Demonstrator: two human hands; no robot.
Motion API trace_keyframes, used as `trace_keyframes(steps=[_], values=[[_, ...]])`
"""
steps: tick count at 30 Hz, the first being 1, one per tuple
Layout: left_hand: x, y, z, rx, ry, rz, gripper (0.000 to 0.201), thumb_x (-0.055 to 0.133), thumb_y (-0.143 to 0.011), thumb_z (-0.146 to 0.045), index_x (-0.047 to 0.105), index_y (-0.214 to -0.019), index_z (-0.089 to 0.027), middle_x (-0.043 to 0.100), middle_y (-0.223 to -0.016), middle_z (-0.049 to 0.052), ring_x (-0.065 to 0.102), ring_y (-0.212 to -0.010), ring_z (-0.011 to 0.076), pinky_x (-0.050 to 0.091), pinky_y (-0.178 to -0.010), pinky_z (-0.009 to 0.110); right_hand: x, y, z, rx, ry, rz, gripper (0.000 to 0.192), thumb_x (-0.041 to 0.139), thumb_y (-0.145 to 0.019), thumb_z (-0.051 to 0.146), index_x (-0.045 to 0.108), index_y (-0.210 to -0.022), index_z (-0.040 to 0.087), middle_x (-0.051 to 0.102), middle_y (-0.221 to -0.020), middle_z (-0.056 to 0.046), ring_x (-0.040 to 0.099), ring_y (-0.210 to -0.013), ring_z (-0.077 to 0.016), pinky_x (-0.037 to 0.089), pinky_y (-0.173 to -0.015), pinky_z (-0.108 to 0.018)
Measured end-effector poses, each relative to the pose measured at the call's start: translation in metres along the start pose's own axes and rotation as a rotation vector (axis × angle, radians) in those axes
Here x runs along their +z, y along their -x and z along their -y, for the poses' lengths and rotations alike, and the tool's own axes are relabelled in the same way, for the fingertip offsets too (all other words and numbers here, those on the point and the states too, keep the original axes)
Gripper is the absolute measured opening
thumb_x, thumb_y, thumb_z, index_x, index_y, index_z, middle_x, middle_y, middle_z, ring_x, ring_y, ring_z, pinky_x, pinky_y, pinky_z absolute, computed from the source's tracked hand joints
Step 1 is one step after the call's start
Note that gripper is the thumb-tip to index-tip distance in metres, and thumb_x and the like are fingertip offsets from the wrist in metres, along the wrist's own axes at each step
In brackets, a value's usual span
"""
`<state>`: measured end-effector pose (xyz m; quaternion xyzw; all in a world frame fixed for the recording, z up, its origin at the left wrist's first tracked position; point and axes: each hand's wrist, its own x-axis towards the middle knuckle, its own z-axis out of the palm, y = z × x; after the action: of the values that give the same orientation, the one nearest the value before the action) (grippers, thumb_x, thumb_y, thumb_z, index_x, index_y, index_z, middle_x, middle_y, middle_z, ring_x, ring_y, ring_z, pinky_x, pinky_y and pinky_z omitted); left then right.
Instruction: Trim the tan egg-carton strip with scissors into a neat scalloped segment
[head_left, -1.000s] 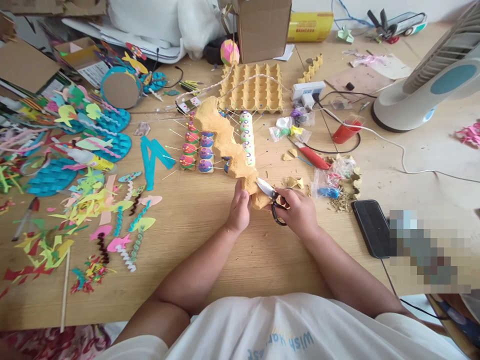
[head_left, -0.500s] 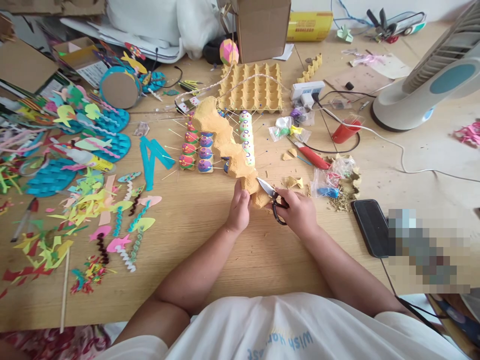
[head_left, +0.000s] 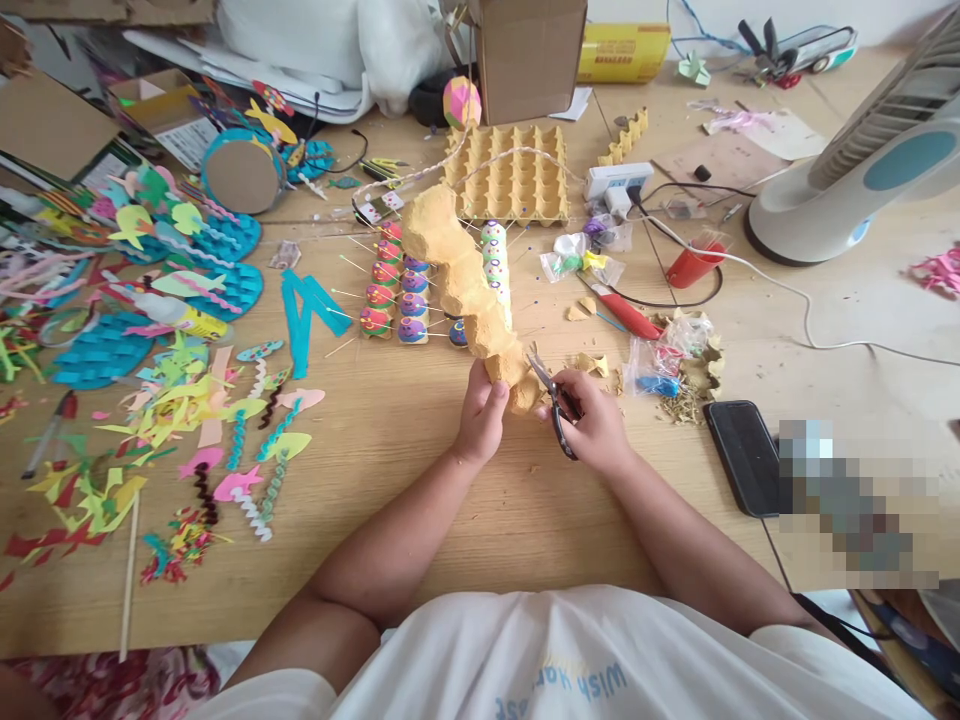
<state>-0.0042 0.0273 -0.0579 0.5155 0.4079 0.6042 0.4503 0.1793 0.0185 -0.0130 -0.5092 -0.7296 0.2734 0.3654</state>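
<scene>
Left hand (head_left: pixel 480 415) grips the egg-carton strip (head_left: pixel 465 285); right hand (head_left: pixel 592 425) holds scissors (head_left: pixel 553 400) against it.

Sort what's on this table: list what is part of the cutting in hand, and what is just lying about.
In hand:
left hand
egg-carton strip
right hand
scissors

Lying about:
egg tray
phone
fan
paper fish
painted egg cups

bare wood near, painted egg cups (head_left: pixel 396 290) probably blocking beyond
</scene>
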Motion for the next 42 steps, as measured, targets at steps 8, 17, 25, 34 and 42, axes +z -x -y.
trace_keyframes(steps=[8,17,25,34,42], values=[[0.002,0.003,-0.011,0.08,-0.019,0.049,0.057,0.049,-0.103,-0.062,0.052,-0.147,-0.027,0.063,-0.147,0.012,0.053,-0.146,0.0266,0.041,-0.123,0.039,0.004,0.004,0.002,0.006,0.113,-0.047,0.036,0.072,-0.09,0.049,0.067,-0.112,0.022,0.069,-0.074,-0.001,0.057,-0.058,-0.0148,0.041,-0.059,-0.027],[0.002,0.001,-0.008,0.103,-0.097,0.05,0.065,0.055,-0.099,-0.065,0.051,-0.148,-0.024,0.062,-0.149,0.016,0.048,-0.152,0.0294,0.035,-0.127,0.043,0.001,0.003,-0.001,-0.063,0.162,-0.097,0.037,0.07,-0.092,0.052,0.07,-0.112,0.021,0.069,-0.073,0.0,0.058,-0.058,-0.0139,0.041,-0.059,-0.026],[0.001,0.0,-0.009,0.076,-0.053,0.082,0.064,0.053,-0.099,-0.067,0.053,-0.148,-0.025,0.066,-0.145,0.016,0.056,-0.145,0.0307,0.041,-0.125,0.048,-0.002,0.001,-0.004,-0.065,0.238,-0.096,0.036,0.07,-0.093,0.056,0.072,-0.107,0.024,0.07,-0.073,-0.002,0.06,-0.06,-0.0162,0.042,-0.06,-0.028],[0.002,0.001,-0.012,0.065,-0.051,0.082,0.064,0.054,-0.099,-0.067,0.052,-0.148,-0.025,0.064,-0.146,0.016,0.054,-0.146,0.0306,0.041,-0.124,0.047,-0.002,-0.001,-0.004,-0.119,0.271,-0.127,0.043,0.066,-0.095,0.064,0.073,-0.104,0.022,0.068,-0.068,-0.002,0.059,-0.058,-0.017,0.04,-0.058,-0.028],[0.002,0.001,-0.013,0.071,-0.065,0.079,0.061,0.052,-0.101,-0.065,0.053,-0.148,-0.026,0.065,-0.145,0.015,0.056,-0.144,0.0299,0.042,-0.123,0.046,0.001,0.0,-0.006,-0.036,0.23,-0.11,0.043,0.069,-0.092,0.065,0.073,-0.102,0.024,0.07,-0.069,-0.003,0.06,-0.059,-0.018,0.041,-0.06,-0.029]])
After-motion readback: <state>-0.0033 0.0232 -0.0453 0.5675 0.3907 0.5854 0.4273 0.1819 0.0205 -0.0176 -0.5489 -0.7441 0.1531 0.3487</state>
